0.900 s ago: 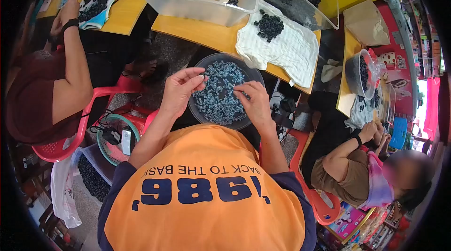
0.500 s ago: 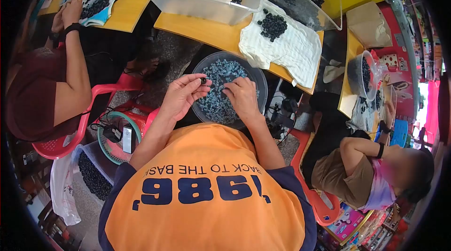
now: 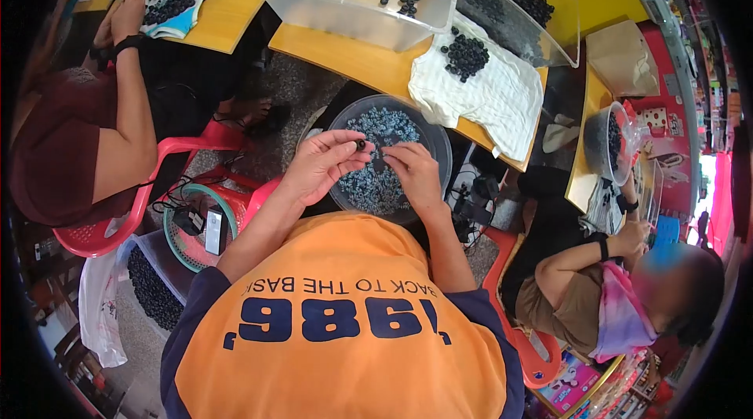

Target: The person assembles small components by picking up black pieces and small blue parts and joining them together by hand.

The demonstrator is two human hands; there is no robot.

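My left hand point(image 3: 325, 168) is closed, its thumb and fingertips pinching a small round black part point(image 3: 360, 144). Close to its right is my right hand point(image 3: 416, 174), with thumb and fingers pressed together; whatever lies between those fingertips is too small to make out. A gap separates the two hands. Below them stands a round dark basin point(image 3: 437, 135) in front of my body. Many small blue-grey pieces point(image 3: 367, 185) are spread inside it, partly hidden by my hands.
On the yellow table point(image 3: 333, 44) are a clear bin point(image 3: 369, 23) of black parts and a white cloth point(image 3: 490, 105) bearing more. Co-workers sit at left and right. A green-rimmed basket point(image 3: 176, 243) and a tub of black pieces point(image 3: 153, 286) stand on the left.
My left hand has moved slightly right with the black part, closer to my right hand. The co-worker on the right has shifted an arm and leaned. The whole view has shifted a little.
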